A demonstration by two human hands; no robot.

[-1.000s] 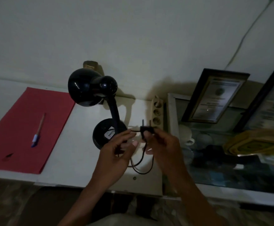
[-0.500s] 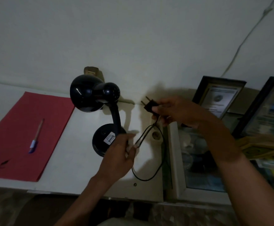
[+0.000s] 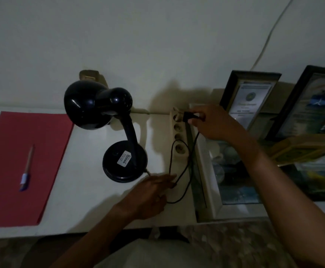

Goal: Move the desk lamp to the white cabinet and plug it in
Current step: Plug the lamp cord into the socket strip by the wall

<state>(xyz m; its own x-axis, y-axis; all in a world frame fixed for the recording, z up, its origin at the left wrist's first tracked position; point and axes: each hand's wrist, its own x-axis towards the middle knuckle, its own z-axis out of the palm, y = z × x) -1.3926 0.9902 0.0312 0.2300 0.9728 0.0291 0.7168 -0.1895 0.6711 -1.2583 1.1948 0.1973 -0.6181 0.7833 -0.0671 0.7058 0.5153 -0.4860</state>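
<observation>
The black gooseneck desk lamp (image 3: 119, 136) stood near the white cabinet top's (image 3: 84, 190) right edge, the right hand (image 3: 214, 122) pinching its black plug (image 3: 188, 115) at the cream power strip's (image 3: 179, 136) rearmost socket, the left hand (image 3: 152, 192) holding the thin black cord (image 3: 186, 182).

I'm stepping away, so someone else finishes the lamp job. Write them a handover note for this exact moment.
Right hand: grip shut on the black plug, held at the far socket of the power strip. Whether the pins are seated cannot be told.
Left hand: resting on the white cabinet, fingers on the slack cord near the lamp's base.
Desk lamp: upright on the cabinet, between the red folder and the strip; it looks unlit.
Done: lamp placed.
Left: push the plug fully home, let go, check it lights.
</observation>
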